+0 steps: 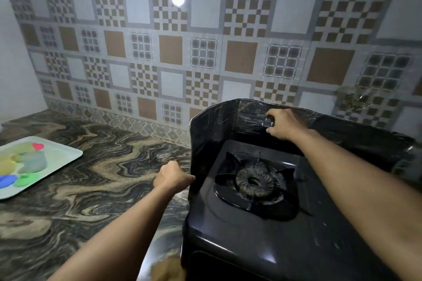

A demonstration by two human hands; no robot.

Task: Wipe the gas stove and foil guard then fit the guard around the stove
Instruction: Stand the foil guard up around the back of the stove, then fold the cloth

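A black single-burner gas stove [251, 230] sits on the marbled counter at the right, its round burner [254, 181] under a black pan support. A dark, shiny foil guard [205, 134] stands folded around the stove's left side, back and right side. My left hand [171, 177] pinches the front edge of the guard's left panel. My right hand [282, 124] reaches over the stove and grips the top of the back panel, fingers curled on it.
The marbled counter [96, 178] stretches to the left. A pale tray [68, 155] with colourful shapes on it lies at the far left. A patterned tiled wall [182, 52] rises close behind the guard. Something brownish [166, 267] shows at the counter's front edge.
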